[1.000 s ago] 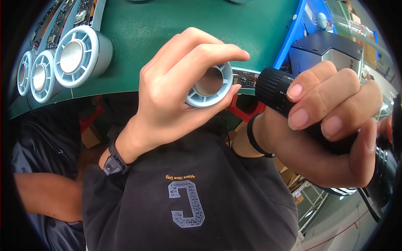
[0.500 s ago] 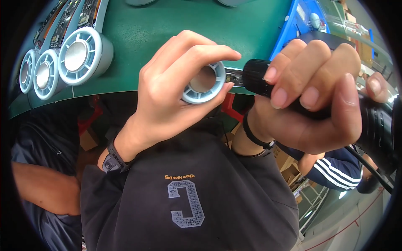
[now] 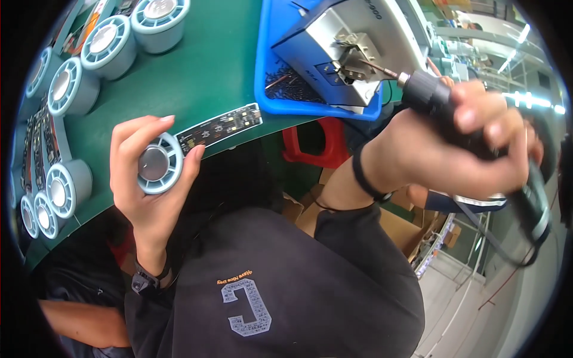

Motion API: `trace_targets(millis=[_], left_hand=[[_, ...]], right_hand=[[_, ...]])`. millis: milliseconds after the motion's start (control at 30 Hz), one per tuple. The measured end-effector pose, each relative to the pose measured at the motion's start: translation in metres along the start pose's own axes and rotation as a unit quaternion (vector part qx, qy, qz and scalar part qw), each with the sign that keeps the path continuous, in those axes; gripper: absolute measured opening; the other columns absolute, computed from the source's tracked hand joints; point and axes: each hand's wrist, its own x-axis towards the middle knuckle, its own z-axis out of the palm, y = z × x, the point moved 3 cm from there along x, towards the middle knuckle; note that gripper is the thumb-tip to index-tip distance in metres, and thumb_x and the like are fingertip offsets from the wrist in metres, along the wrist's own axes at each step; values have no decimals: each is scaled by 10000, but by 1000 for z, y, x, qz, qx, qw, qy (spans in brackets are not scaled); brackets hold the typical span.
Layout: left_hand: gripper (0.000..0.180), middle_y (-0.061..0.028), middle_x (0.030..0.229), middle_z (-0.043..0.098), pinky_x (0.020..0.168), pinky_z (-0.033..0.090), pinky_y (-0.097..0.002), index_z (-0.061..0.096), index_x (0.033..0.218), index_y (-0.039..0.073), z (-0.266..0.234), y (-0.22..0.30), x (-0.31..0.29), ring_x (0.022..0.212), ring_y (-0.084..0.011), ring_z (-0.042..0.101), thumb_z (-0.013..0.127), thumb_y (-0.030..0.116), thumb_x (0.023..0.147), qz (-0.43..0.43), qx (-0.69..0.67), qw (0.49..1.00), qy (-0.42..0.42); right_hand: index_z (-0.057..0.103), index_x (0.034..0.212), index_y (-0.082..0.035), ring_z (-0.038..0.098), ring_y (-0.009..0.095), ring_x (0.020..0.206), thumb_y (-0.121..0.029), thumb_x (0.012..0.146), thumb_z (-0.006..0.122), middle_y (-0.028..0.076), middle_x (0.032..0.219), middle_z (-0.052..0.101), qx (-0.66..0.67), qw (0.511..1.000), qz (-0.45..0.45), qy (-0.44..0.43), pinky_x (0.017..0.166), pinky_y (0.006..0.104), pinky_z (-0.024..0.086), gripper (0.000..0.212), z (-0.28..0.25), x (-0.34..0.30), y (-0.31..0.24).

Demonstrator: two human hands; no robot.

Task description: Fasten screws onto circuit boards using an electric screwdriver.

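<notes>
My left hand (image 3: 132, 179) grips a light-blue round housing (image 3: 177, 170) with a silver disc in its spoked ring, fingers and thumb curled around its rim. A strip-shaped circuit board (image 3: 230, 124) extends from it toward the right, over the table edge. In my right hand (image 3: 441, 152) is a black electric screwdriver (image 3: 425, 92), held pointing up and left. Its thin bit reaches the front opening of a grey and white screw feeder (image 3: 325, 45). Whether a screw sits on the bit is too small to tell.
The feeder stands in a blue tray (image 3: 322, 111) holding many dark screws (image 3: 286, 83). Several similar blue housings (image 3: 107, 48) with boards line the left of the green table (image 3: 209, 65). A red stool (image 3: 316, 142) is below the edge. Another person's forearm (image 3: 89, 322) shows lower left.
My right hand has carried the screwdriver from the circuit board to the feeder. My left hand, still gripping the housing, appears farther left and lower. The view has shifted, showing more of the tray.
</notes>
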Motion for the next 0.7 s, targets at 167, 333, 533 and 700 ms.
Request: trace_targets(millis=[167,333,533,700], left_hand=[[587,-133,1116,664,858,539,-341,683,1229,-1,7,-3,1,997,-240,651,941,-54,705,7,12,1000,-4],[611,-130,1123,664,859,538,-334,686,1234,7,9,-1,-1,1000,-232,649,954,-54,688,4,10,1000,5],[611,-131,1124,668,852,546,-330,696,1238,15,-6,-6,-8,998,-233,658,959,-41,690,-17,19,1000,13],[632,-129,1181,665,883,546,-315,677,1275,1,-22,-16,-20,1041,-205,660,959,-32,710,40,-31,998,-35]], right_hand=[[503,828,-69,491,194,450,-187,945,522,50,649,477,-56,996,54,34,531,333,499,167,-18,17,43],[521,894,-66,505,203,452,-172,919,559,80,653,489,-153,988,33,9,537,366,514,115,-6,10,46],[539,938,-70,469,191,458,-164,921,558,65,652,469,-33,992,112,-52,510,390,487,97,8,-4,41],[538,929,-73,422,173,485,-194,948,527,44,706,470,159,969,182,-47,492,384,431,122,40,-62,-6]])
